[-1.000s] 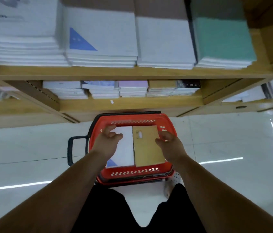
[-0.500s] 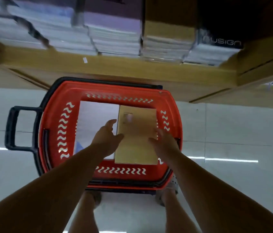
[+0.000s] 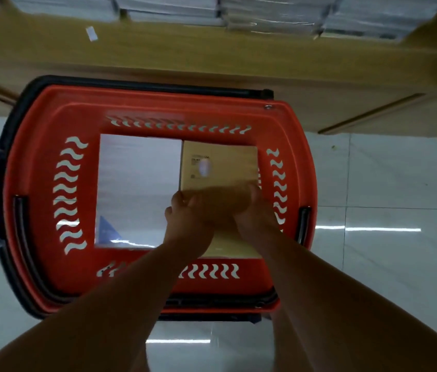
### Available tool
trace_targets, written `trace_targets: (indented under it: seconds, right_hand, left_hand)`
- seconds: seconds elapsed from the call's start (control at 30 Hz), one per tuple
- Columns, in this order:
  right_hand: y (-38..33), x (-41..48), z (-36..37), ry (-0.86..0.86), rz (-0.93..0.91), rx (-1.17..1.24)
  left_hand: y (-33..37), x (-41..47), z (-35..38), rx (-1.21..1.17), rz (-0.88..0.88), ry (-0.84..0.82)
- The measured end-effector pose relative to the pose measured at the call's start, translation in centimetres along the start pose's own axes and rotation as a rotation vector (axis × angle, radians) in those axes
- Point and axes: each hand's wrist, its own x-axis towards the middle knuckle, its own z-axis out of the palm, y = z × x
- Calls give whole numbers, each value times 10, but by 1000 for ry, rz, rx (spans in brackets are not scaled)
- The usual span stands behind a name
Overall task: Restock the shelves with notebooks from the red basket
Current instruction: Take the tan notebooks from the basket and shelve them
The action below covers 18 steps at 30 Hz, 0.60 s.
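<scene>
The brown notebook (image 3: 218, 167) is lying in the right half of the red basket (image 3: 158, 111), just beside the white notebooks (image 3: 139, 183), and both hands are sitting at its near end. The left hand (image 3: 189, 224) is curling its fingers into the seam between the brown cover and the white one, clamping on that left edge. The right hand (image 3: 252, 210) is resting at the opposite edge, but it's smeared with blur, so I cannot tell whether those fingers are gripping or lying flat. Both forearms are stretching forward and down over the near rim, wrists close together. To do this well, I'd say: get fingertips under both long edges, lift level, and clear the basket wall before heading for the wooden shelf (image 3: 212, 57).
</scene>
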Motion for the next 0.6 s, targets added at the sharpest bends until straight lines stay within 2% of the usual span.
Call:
trace_targets:
  seconds: [0.1,0.2,0.27,0.43,0.6]
  right_hand:
    - [4,0,5,30,-9,10]
    - [5,-3,8,26,-7,9]
    - [7,-4,11,28,-18,18]
    - [11,-5,12,14,-7,74]
    - [17,-8,3,-12,17,-14]
  left_hand:
    - [0,-3,-1,-174,-75,34]
    - [-3,-1,-2,-365,-127,146]
    - [-1,-2,-1,-420,-205,168]
    - [15,-7,-8,-362,-257,99]
    - [20,-12,-2,-305,-209,22]
